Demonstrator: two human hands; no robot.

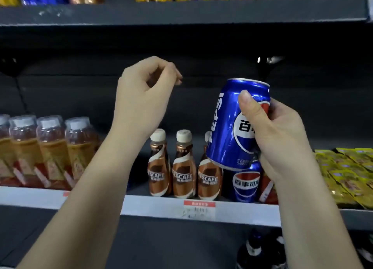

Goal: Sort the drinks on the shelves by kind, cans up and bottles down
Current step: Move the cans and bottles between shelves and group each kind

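Both forearms fill the foreground; our right hand [282, 139] is clamped round a blue cola can [236, 125], thumb on its front, fingers behind. We hold it in the air in front of the middle shelf [153, 205], above 3 coffee bottles [182, 167] and a second blue can [245, 185]. Our left hand [143, 97] holds nothing — fingertips loosely pinched together. We judge the can rigid, smooth and a bit slippery; mid-body is the sensible grip. Its long axis runs near upright — top leaning slightly right, toward the can shelf [181, 14] above.
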